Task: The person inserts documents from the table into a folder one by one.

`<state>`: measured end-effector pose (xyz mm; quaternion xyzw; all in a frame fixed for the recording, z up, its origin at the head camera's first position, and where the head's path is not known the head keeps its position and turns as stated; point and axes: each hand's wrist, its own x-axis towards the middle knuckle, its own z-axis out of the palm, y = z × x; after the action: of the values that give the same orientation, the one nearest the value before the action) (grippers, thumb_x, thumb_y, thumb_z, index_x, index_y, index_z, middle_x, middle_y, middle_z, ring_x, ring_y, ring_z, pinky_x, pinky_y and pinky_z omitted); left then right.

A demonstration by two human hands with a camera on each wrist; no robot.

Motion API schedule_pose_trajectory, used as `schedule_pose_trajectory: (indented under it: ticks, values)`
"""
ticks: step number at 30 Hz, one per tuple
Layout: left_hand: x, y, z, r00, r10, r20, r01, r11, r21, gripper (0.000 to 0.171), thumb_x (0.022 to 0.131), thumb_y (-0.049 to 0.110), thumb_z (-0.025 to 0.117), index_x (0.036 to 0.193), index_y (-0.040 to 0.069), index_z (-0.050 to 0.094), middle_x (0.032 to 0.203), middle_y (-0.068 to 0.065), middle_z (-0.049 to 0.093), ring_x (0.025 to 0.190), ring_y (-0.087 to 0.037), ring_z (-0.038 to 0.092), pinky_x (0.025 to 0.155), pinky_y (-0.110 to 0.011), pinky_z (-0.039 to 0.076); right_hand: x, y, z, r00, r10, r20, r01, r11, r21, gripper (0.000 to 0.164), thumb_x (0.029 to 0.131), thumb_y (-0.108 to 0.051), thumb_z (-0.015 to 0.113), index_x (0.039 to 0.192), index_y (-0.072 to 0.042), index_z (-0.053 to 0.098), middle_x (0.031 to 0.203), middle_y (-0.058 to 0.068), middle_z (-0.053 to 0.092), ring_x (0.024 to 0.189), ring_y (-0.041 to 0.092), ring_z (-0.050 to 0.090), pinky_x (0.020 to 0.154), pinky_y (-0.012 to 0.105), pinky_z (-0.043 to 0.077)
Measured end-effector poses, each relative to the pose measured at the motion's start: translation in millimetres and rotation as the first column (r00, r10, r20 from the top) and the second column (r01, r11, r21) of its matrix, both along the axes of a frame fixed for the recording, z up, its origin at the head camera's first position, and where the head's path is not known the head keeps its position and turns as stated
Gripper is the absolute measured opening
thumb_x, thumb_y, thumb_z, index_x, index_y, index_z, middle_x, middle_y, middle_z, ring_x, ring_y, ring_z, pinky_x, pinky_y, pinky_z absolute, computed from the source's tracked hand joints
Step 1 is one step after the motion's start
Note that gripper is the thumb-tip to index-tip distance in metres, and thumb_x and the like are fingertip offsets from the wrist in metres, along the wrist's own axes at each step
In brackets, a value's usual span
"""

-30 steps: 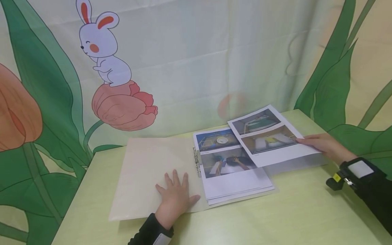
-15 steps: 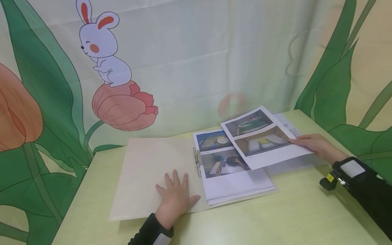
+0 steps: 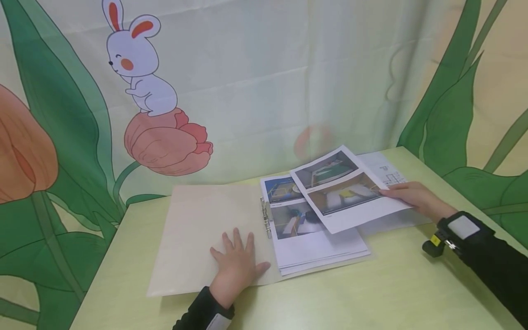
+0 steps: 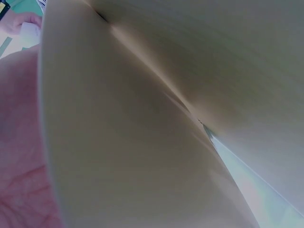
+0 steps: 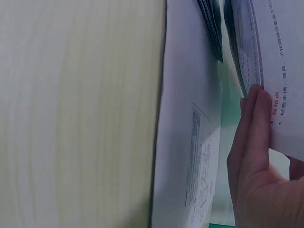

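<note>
A beige folder [image 3: 198, 220] lies spread on the table, a metal binder clip [image 3: 266, 217] along its fold. My left hand [image 3: 235, 270] rests flat on the folder's left cover, fingers spread. On the folder's right side sits a stack of printed sheets [image 3: 317, 250]. Over that stack my right hand [image 3: 416, 197] pinches the right edge of a loose sheet [image 3: 346, 183] with two photos on it. In the right wrist view, the fingers [image 5: 256, 118] support the underside of this sheet [image 5: 289, 61], which carries printed text. The left wrist view shows the palm [image 4: 19, 142] against the cover's edge.
Another printed sheet [image 3: 383, 169] with a line drawing lies on the table to the right of the folder, partly beneath the held sheet. The pale yellow-green table [image 3: 350, 302] meets a curtain [image 3: 255, 91] printed with a rabbit and tulips at its back.
My right hand has moved left with the loose sheet, which now covers more of the stack. More of the sheet on the table shows behind it. The left hand stays put.
</note>
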<state>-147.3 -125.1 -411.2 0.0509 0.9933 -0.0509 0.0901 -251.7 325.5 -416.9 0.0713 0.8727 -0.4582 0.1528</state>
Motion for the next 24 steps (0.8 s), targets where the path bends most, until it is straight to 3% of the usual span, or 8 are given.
schedule_pose_trajectory:
  ticks: [5, 13, 19, 24]
  values:
    - [-0.3, -0.1, -1.3, 1.000, 0.001, 0.000, -0.001, 1.000, 0.007, 0.088, 0.085, 0.070, 0.058, 0.150, 0.013, 0.042, 0.152, -0.024, 0.027, 0.138, -0.051, 0.023, 0.094, -0.075, 0.019, 0.0, -8.2, -3.0, 1.000, 0.021, -0.013, -0.021, 1.000, -0.003, 0.081, 0.098, -0.046, 0.057, 0.143, 0.016, 0.031, 0.141, 0.037, 0.028, 0.112, 0.036, 0.043, 0.075, 0.024, 0.041]
    - [-1.1, -1.1, -5.9, 1.000, -0.004, -0.014, 0.004, 1.000, 0.007, 0.088, 0.084, 0.070, 0.058, 0.149, 0.013, 0.043, 0.152, -0.025, 0.027, 0.138, -0.051, 0.024, 0.093, -0.075, 0.020, -1.0, -19.1, -5.1, 0.997, 0.057, -0.058, -0.056, 0.998, 0.024, 0.075, 0.097, -0.043, 0.060, 0.139, 0.016, 0.038, 0.127, 0.031, 0.045, 0.098, 0.025, 0.051, 0.072, 0.024, 0.043]
    - [-1.2, -1.3, -6.2, 1.000, -0.001, -0.013, 0.001, 1.000, 0.010, 0.088, 0.085, 0.070, 0.058, 0.149, 0.013, 0.043, 0.152, -0.025, 0.027, 0.138, -0.050, 0.023, 0.094, -0.075, 0.019, -0.3, -28.1, -3.4, 0.994, 0.087, -0.072, -0.082, 0.994, 0.078, 0.073, 0.097, -0.043, 0.060, 0.137, 0.016, 0.041, 0.138, 0.036, 0.038, 0.114, 0.040, 0.046, 0.077, 0.028, 0.037]
    - [-1.2, -1.1, -4.7, 1.000, 0.000, -0.018, 0.000, 1.000, 0.015, 0.087, 0.085, 0.069, 0.058, 0.149, 0.012, 0.043, 0.152, -0.025, 0.027, 0.138, -0.051, 0.023, 0.094, -0.075, 0.019, -0.4, -36.2, -4.5, 0.991, 0.106, -0.082, -0.100, 0.992, 0.075, 0.073, 0.097, -0.042, 0.061, 0.136, 0.016, 0.042, 0.139, 0.036, 0.036, 0.121, 0.045, 0.043, 0.081, 0.029, 0.037]
